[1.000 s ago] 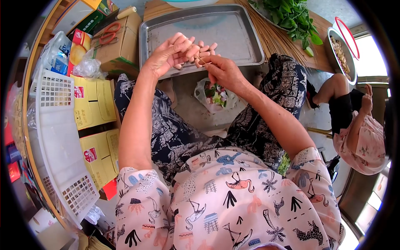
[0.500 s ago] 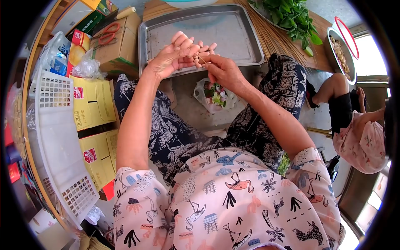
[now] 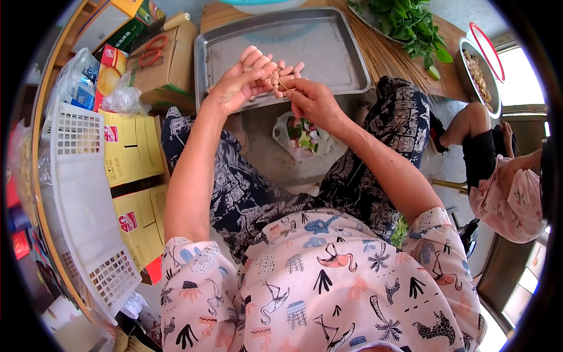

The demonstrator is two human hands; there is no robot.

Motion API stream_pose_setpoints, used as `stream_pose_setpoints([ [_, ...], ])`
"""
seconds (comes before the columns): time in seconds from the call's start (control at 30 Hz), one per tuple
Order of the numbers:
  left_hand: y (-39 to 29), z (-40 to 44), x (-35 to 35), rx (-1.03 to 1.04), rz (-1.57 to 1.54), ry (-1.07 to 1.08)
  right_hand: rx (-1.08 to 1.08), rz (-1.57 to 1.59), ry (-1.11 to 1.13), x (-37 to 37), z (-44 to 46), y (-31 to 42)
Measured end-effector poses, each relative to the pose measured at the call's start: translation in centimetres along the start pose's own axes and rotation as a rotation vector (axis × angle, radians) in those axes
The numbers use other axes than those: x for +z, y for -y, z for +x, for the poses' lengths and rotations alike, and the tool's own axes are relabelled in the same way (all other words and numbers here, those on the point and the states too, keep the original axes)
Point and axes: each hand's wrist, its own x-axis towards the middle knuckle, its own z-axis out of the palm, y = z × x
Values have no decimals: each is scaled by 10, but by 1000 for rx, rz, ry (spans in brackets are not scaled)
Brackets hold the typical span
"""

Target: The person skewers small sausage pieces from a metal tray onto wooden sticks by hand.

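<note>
Over the near edge of the metal tray (image 3: 328, 50) on the tabletop (image 3: 451, 79), the right hand (image 3: 316, 104) pinches a thin skewer (image 3: 283, 85). The left hand (image 3: 236, 85) is half-curled beside the small sausages (image 3: 285, 71); whether it grips one, I cannot tell.

To your left, a long white plastic basket (image 3: 79, 205) stands beside yellow boxes (image 3: 132, 146); red-handled scissors (image 3: 153, 50) lie on a cardboard box (image 3: 170, 70). Another person (image 3: 507, 193) sits to your right.
</note>
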Motion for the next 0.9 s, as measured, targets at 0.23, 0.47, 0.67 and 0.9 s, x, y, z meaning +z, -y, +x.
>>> stream_pose_setpoints([
  [0.23,13,-6,7,-120,324,-170,-1,299,-201,-13,6,7],
  [0.47,46,-43,108,-201,188,53,42,622,-362,-29,14,17],
  [0.67,53,-45,143,-156,2,-88,38,700,-463,-39,14,22],
  [0.9,45,-49,156,-153,20,-100,-13,734,-442,-47,9,23],
])
